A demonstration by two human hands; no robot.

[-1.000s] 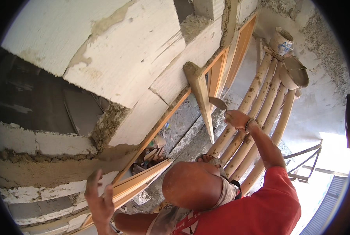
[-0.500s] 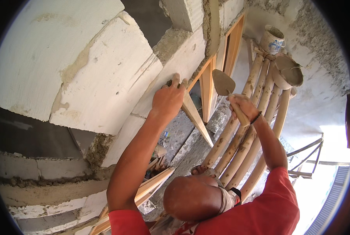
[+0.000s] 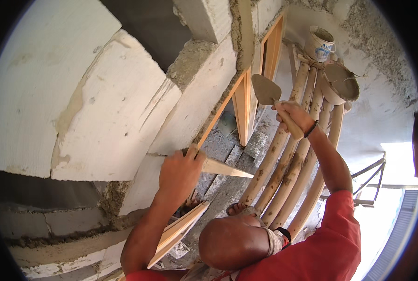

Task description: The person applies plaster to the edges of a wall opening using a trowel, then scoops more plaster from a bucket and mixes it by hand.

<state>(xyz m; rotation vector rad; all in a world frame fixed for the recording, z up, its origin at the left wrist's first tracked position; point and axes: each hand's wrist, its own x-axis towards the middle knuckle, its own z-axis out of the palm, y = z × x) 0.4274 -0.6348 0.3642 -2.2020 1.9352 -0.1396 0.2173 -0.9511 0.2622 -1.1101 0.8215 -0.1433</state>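
My left hand (image 3: 178,171) is at the edge of the pale block wall (image 3: 120,98). Its fingers are curled over the top of a tapering wooden board (image 3: 225,167), which slants down to the right; the thumb is hidden. In my right hand (image 3: 295,117) is a trowel (image 3: 266,90), its wooden handle wrapped by the fingers. The blade is raised, broad and grey, with the tip pointing up and left. It hangs in the air between the wall and some round wooden poles (image 3: 283,164), touching neither.
A mortar-stained white bucket (image 3: 319,44) and a basin of grey mix (image 3: 341,84) stand at the far end of the poles. Wooden frames (image 3: 240,110) line the wall. Dark gaps open between the blocks. A metal frame (image 3: 370,182) is at the right.
My left hand has come nearer and left along the wall's edge, its fingers more curled. The trowel stays raised in my right hand, slightly shifted. The whole view has moved a little.
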